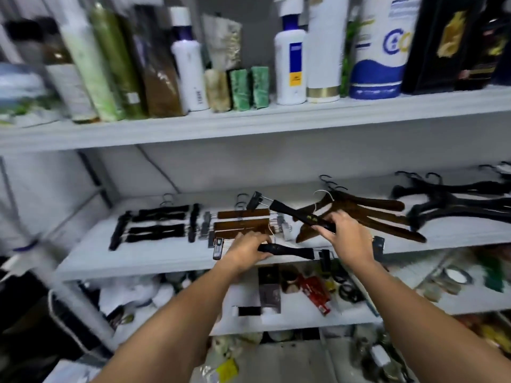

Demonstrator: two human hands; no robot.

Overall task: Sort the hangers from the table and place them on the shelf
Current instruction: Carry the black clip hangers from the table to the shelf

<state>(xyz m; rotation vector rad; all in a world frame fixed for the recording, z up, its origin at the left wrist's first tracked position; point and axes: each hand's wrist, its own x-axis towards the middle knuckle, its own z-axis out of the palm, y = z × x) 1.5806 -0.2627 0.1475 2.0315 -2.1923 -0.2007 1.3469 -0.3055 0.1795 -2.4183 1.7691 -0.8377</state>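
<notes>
Forearms nearest, ours, reaching to the middle shelf. Left hand: gripping a black clip hanger at the shelf's front edge. Right hand: gripping a second black clip hanger, raised, tilted. Step, we judge: placing. Next: lay both beside the black clip-hanger row, leftward.

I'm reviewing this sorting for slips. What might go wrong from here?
1. The black clip hanger that the left hand grips lies at the shelf front edge, and one clip seems to hang past it. If released there, it may slide off onto the lower shelf.
2. The tilted black hanger in the right hand hangs over the brown clip hangers and brown coat hangers. It may snag a hook or land in the wrong pile.
</notes>
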